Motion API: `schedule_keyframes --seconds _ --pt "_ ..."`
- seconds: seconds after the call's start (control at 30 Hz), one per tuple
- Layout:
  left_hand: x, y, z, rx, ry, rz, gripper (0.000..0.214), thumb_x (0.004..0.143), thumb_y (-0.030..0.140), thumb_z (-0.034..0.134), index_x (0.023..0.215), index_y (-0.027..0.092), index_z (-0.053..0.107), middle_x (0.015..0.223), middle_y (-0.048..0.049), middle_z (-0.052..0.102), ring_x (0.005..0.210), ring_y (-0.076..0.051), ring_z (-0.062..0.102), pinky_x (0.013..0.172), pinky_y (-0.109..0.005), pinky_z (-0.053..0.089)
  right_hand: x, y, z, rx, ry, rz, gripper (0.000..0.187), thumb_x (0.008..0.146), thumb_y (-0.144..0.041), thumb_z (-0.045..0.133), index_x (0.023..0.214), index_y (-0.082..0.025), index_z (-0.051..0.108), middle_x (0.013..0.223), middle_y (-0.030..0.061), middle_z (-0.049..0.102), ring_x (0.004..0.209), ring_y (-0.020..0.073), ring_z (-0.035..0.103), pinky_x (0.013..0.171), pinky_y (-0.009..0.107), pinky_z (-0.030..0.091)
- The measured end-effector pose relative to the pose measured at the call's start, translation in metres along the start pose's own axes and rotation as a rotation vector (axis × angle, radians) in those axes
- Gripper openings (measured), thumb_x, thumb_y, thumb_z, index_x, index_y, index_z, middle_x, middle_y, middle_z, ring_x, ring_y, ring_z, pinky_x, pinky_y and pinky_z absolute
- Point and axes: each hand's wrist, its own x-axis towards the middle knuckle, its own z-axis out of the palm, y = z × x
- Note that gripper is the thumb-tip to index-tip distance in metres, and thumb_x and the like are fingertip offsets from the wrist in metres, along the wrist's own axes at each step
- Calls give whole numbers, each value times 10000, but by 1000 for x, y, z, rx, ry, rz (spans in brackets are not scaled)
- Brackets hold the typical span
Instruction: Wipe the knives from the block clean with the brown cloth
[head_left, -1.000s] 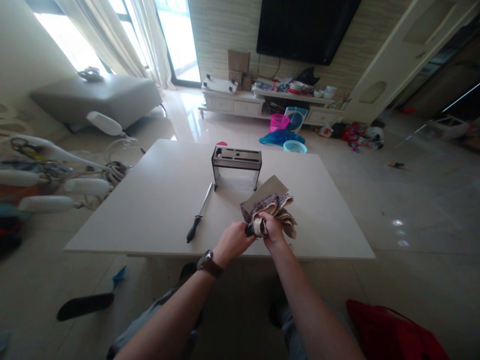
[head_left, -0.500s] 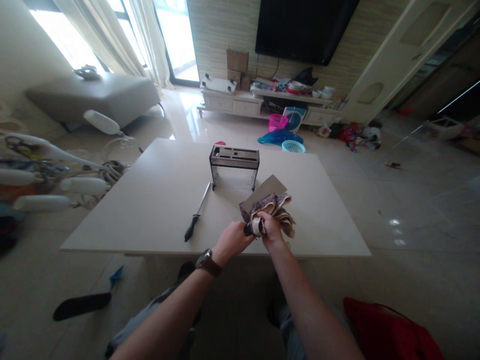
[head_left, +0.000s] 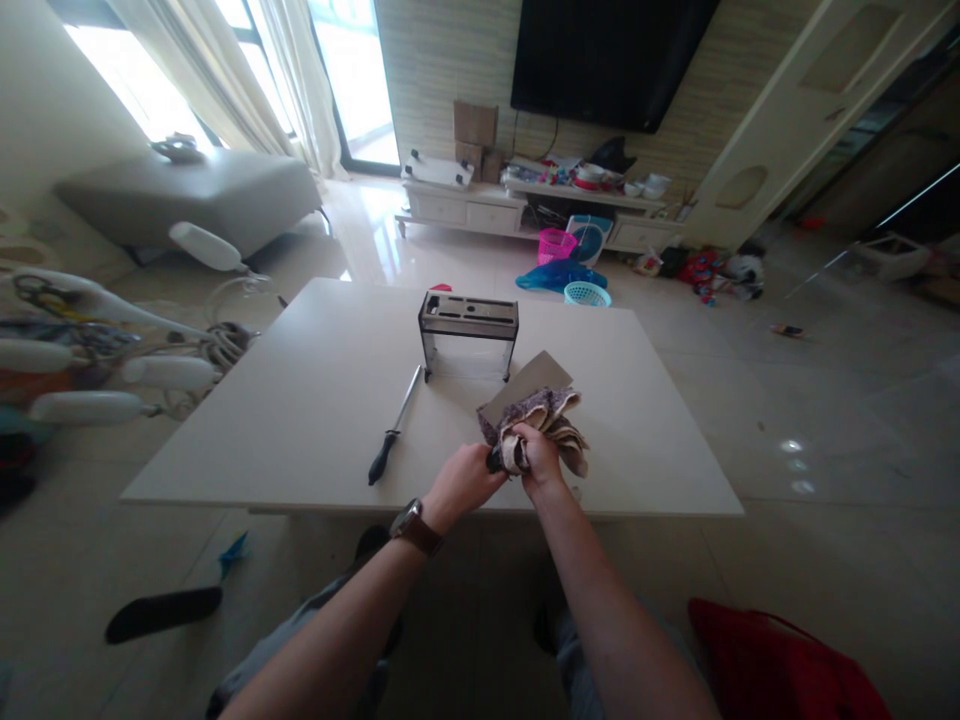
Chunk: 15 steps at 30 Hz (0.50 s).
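Over the worktop [head_left: 300, 400], by its near edge and right of middle, the left hand [head_left: 463, 482] is wrapped around the black handle [head_left: 494, 460] of a cleaver [head_left: 536, 380], presumably to steady it; the right hand [head_left: 541, 460] pinches a bunched cloth [head_left: 561, 412] against the blade, the folds probably guarding the skin. A slotted knife block [head_left: 469, 314] stands upright nearer the far edge; a honing steel [head_left: 392, 437] lies to the left, leaving both hands room.
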Motion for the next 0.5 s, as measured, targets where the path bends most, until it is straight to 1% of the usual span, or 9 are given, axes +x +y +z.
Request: schedule_keyframes --seconds 0.23,0.37,0.5 --pt "-3 -2 1 -3 14 5 256 852 371 610 856 161 756 845 -144 758 745 -230 692 592 -284 355 -1 4 2 -5 -2 -60 126 522 -152 720 621 -172 645 626 -14 681 620 163 644 564 250 506" --pt "-5 -4 0 -19 28 9 206 827 311 623 825 153 755 826 -144 758 732 -220 684 604 -283 355 -4 4 3 -32 -9 -32 133 507 -151 728 623 -166 665 649 -11 700 637 169 657 575 253 505" --pt "-8 -8 -4 -36 31 0 176 808 259 612 792 146 745 782 -137 746 674 -191 648 594 -283 331 -8 6 4 -60 -1 -50 164 498 -159 746 652 -168 690 706 -7 726 675 173 672 599 255 521"
